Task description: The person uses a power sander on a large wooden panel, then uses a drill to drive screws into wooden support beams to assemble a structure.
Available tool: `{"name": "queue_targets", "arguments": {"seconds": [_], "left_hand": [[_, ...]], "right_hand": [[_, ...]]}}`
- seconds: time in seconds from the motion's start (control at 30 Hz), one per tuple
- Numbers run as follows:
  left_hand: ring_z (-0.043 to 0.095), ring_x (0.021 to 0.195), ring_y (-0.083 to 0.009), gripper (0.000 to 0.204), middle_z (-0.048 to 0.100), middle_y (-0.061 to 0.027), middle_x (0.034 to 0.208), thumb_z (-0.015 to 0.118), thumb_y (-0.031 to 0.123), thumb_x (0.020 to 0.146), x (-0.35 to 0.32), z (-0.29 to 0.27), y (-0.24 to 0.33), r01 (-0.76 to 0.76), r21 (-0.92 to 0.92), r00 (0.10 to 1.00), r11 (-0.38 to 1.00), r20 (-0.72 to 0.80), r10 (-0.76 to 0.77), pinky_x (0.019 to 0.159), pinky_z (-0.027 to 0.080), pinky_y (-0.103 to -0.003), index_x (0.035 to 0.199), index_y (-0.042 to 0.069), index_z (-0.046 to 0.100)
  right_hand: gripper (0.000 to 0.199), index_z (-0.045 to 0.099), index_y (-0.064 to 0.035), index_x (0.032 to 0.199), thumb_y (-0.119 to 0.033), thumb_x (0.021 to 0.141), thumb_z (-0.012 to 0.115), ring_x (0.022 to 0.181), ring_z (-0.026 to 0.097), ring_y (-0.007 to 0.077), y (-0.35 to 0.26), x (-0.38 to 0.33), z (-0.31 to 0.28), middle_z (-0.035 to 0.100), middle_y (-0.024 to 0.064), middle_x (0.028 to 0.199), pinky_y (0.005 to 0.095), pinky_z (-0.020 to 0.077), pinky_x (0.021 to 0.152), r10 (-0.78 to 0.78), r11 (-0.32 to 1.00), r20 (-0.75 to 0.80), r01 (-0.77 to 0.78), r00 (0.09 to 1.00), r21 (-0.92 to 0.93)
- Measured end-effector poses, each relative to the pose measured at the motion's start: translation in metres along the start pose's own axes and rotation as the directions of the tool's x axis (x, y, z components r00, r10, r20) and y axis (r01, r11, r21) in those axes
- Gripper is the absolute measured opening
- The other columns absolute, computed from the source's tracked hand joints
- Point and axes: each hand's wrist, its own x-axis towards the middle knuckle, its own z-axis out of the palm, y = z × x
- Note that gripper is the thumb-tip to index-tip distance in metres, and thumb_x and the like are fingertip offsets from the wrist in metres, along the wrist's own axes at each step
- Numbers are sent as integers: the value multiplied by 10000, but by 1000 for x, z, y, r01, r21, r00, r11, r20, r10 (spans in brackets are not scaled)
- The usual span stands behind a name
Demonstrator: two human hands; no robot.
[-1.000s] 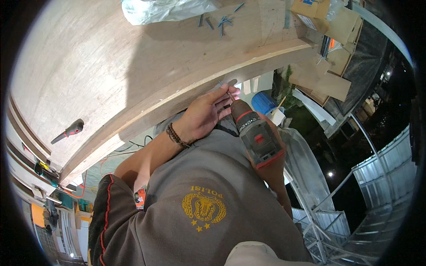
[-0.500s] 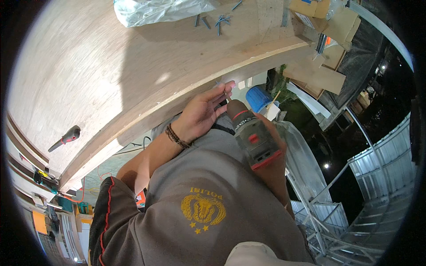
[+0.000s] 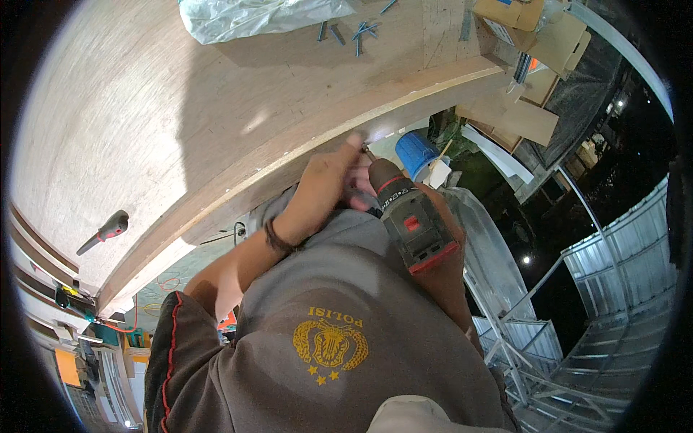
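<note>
My right hand [image 3: 440, 205] grips a black and red cordless drill [image 3: 410, 220], its nose angled up and left toward the wooden edge strip [image 3: 278, 167] of a large plywood panel [image 3: 238, 86]. At the drill's tip a thin bit [image 3: 369, 153] reaches my left hand [image 3: 323, 182]. The left thumb lies against the face of the strip, its fingers curled underneath beside the bit. Whatever those fingers pinch is hidden. Several loose screws [image 3: 359, 36] lie on the panel beyond my hands.
A white plastic bag [image 3: 260, 18] rests on the panel by the screws. A black and red handled tool [image 3: 105, 232] lies at the left. Cardboard boxes [image 3: 530, 119] sit at the upper right, a blue bucket [image 3: 416, 154] below the strip. Metal framing [image 3: 530, 296] stands at the right.
My left hand has turned and closed, its thumb now against the strip's face and its fingers tucked under. The drill has shifted very slightly and still points at the strip.
</note>
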Motion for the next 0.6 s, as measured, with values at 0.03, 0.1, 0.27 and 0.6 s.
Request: {"name": "queue_targets", "arguments": {"seconds": [0.03, 0.1, 0.27, 0.6], "left_hand": [[608, 1029, -226, 403, 700, -42, 1079, 668, 346, 969, -9, -2, 3, -114, 273, 988, 955, -71, 138, 869, 504, -366, 1252, 59, 661], [623, 956, -261, 375, 704, -67, 958, 729, 298, 916, -22, -3, 0, -295, 939, 696, 178, 83, 713, 789, 512, -385, 1222, 87, 681], [527, 1152, -291, 507, 646, -30, 1132, 820, 457, 778, -19, -36, 13, 47, 978, 557, -203, 143, 818, 980, 393, -484, 1163, 151, 695], [555, 1100, -275, 459, 663, -23, 1048, 783, 531, 797, -11, -37, 10, 34, 973, 623, -230, 159, 766, 953, 411, -446, 1043, 151, 709]], "right_hand": [[717, 526, -107, 1375, -204, 739, 843, 996, 745, 305, -3, 1, -1, 713, 133, 1163, 400, 597, 816, 18, 1000, 6, -18, 1000, 10], [715, 530, -106, 1371, -206, 736, 843, 999, 745, 299, -5, 2, -1, 717, 133, 1155, 397, 596, 822, 45, 999, 11, -45, 999, 19], [719, 551, -107, 1350, -213, 709, 857, 1002, 747, 290, -8, 3, 1, 731, 135, 1125, 382, 600, 825, 76, 997, 12, -76, 997, 19], [720, 575, -70, 1314, -181, 669, 875, 959, 755, 284, -4, 8, 6, 736, 141, 1097, 370, 596, 802, 32, 999, 4, -32, 999, 17]]}}
